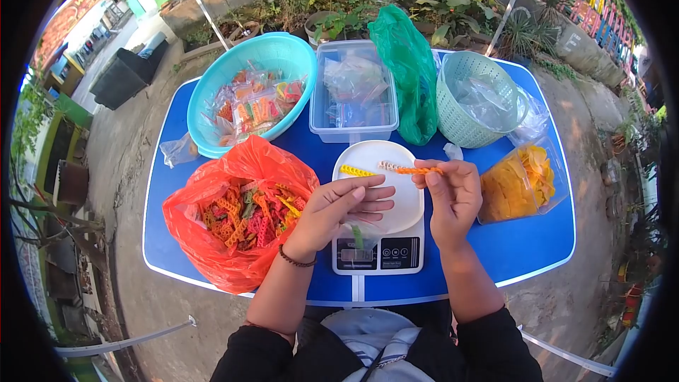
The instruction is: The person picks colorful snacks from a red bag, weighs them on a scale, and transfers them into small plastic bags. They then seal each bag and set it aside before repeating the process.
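Note:
My right hand (453,198) pinches an orange and whitish lattice snack strip (404,169) over the white plate of a kitchen scale (410,205). My left hand (346,211) hovers at the plate's left side with its fingers stretched apart. A yellow strip (357,170) lies on the plate, just beyond that hand. Below the fingers, a small clear bag (359,235) with something green in it partly covers the scale's display. To the left, a red plastic bag (191,247) stands open, full of red, orange, yellow and green lattice strips (247,216).
On the blue table (460,251) stand a turquoise basin (305,64) of packed snacks, a clear box (357,131) of plastic bags, a green bag (414,92), a pale green basket (463,127) and a clear container of orange chips (506,191).

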`<state>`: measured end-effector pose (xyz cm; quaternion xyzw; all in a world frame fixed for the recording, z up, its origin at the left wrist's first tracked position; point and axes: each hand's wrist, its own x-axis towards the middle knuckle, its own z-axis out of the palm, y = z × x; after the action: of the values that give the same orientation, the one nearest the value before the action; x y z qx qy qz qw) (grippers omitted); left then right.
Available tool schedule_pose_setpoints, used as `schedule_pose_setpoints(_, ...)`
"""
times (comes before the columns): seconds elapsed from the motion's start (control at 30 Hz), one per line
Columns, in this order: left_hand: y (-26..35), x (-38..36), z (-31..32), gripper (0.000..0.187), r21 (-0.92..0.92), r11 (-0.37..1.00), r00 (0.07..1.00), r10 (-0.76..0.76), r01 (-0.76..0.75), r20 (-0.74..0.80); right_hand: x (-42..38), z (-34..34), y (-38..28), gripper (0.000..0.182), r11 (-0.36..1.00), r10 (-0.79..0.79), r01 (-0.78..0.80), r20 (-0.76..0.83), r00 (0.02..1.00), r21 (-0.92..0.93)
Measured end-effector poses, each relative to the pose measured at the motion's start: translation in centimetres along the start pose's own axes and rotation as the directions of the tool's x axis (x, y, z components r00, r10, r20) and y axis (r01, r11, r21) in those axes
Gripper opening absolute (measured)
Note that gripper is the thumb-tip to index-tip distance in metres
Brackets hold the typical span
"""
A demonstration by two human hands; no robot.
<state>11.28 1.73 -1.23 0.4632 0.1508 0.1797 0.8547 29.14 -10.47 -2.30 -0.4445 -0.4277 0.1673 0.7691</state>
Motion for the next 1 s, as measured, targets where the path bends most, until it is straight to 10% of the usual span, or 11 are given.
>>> schedule_pose_setpoints(0.1,-1.2,0.5,0.4,0.038,0.348,0.929,0.975,0.182,-0.127,-0.128,-0.1,0.2,0.3,0.016,0.999,-0.029,0.028,0.015,0.999,0.014)
schedule_pose_setpoints(0.37,-1.4,0.8,-0.5,0.033,0.344,0.896,0.907,0.364,-0.279,-0.210,-0.2,-0.3,0.2,0.010,0.991,-0.016,0.040,0.185,0.983,-0.129)
schedule_pose_setpoints(0.47,-1.4,0.6,-1.0,0.032,0.340,0.875,0.868,0.435,-0.344,-0.240,0.5,0.1,-0.4,0.013,0.772,-0.156,0.432,0.519,0.840,-0.466)
schedule_pose_setpoints(0.63,-1.3,0.7,-1.5,0.031,0.287,0.890,0.853,0.432,-0.353,-0.292,-1.0,1.9,-0.3,0.018,0.760,0.121,0.324,0.613,0.781,-0.564)
schedule_pose_setpoints(1.0,-1.1,0.0,-1.1,0.034,0.296,0.932,0.972,0.231,-0.210,-0.040,-0.2,0.8,0.5,0.012,0.845,-0.114,0.241,0.279,0.953,-0.477)
